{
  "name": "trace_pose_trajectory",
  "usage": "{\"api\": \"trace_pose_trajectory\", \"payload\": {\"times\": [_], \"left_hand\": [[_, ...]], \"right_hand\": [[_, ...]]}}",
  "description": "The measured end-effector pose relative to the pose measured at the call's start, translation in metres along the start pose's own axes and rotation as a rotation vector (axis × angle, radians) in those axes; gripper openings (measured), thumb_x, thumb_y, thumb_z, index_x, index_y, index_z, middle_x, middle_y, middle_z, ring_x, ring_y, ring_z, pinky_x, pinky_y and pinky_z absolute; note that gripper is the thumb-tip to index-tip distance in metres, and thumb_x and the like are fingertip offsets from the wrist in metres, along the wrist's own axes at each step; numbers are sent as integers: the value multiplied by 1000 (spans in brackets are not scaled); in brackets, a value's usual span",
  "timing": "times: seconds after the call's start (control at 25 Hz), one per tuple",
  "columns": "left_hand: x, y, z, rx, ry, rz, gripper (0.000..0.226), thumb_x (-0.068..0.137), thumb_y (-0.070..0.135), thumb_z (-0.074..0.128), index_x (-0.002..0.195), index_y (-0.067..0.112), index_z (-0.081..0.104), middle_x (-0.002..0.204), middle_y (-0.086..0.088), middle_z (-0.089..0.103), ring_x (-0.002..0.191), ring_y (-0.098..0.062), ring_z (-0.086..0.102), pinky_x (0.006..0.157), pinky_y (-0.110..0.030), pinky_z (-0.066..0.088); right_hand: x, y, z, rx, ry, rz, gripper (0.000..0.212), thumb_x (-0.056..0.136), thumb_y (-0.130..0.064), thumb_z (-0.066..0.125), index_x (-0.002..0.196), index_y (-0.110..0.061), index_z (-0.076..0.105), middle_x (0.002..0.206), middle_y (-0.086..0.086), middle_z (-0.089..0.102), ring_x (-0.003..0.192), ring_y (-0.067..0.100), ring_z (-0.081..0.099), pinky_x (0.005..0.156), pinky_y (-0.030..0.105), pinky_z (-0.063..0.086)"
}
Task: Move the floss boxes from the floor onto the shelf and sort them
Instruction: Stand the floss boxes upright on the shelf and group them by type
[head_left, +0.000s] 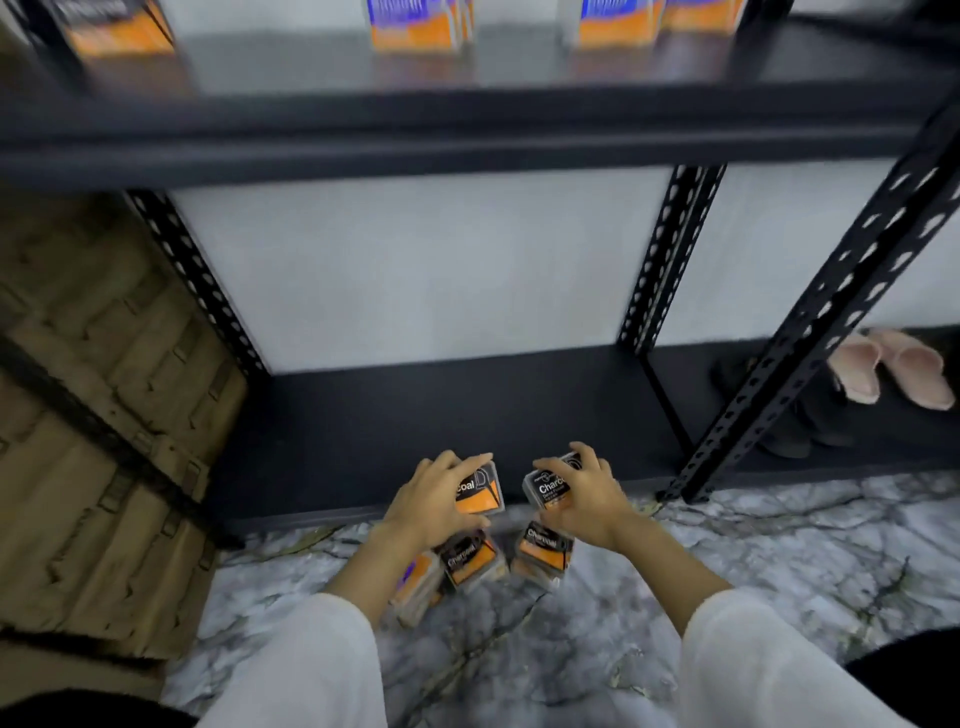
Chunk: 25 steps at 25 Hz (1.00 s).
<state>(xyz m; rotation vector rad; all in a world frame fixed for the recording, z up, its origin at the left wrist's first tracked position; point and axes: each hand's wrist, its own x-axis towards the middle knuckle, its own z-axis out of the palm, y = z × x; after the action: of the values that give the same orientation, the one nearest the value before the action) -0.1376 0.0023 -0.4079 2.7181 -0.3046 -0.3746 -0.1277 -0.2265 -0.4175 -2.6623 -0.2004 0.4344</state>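
Observation:
My left hand (434, 501) grips a black-and-orange charcoal floss box (482, 493) just above the floor, at the front edge of the black bottom shelf (467, 410). My right hand (584, 499) grips a second charcoal floss box (545, 488) beside it. Below my hands, three more floss boxes lie on the marble floor: a black-and-orange one (470, 558), another (543, 553), and a blue-and-orange one (418, 584) partly hidden by my left forearm. On the upper shelf (467, 73) stand blue-and-orange boxes (415, 23) and a black-and-orange box (117, 26).
A perforated black upright (841, 301) stands at the right front of the rack. Pink slippers (893, 371) and dark shoes (789, 426) sit on the neighbouring bottom shelf. A folded cardboard box (93, 415) leans at the left. The floor (753, 545) is grey marble.

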Motion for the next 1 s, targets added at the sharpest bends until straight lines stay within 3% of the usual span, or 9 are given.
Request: {"api": "trace_pose_trajectory", "payload": {"times": [0.36, 0.56, 0.72, 1.0], "left_hand": [[-92, 37, -153, 101, 306, 42, 84, 76, 54, 71, 145, 46, 25, 127, 8, 44, 117, -16, 41, 90, -34, 46], [-123, 54, -236, 175, 482, 62, 82, 76, 57, 69, 144, 48, 25, 126, 8, 42, 117, -18, 40, 91, -39, 46], [-139, 51, -304, 239, 632, 49, 81, 78, 55, 69, 145, 47, 25, 124, 8, 44, 114, -16, 40, 82, -31, 41], [-132, 2, -401, 167, 792, -36, 82, 73, 50, 75, 142, 45, 32, 137, 14, 43, 125, -14, 32, 93, -39, 44]], "right_hand": [[-72, -100, -128, 15, 267, -228, 70, 75, -48, 70, 138, -40, 40, 154, 4, 9, 137, 30, 20, 114, 45, 26], [-88, -163, -186, 50, 397, -371, 68, 76, -46, 71, 137, -39, 42, 154, 2, 11, 137, 28, 21, 113, 44, 28], [-85, -217, -228, 85, 502, -487, 68, 76, -44, 73, 136, -38, 43, 154, 3, 12, 138, 27, 20, 113, 44, 29], [-30, -297, -276, 161, 630, -629, 68, 74, -47, 73, 135, -41, 43, 155, -1, 11, 141, 23, 17, 113, 43, 30]]}}
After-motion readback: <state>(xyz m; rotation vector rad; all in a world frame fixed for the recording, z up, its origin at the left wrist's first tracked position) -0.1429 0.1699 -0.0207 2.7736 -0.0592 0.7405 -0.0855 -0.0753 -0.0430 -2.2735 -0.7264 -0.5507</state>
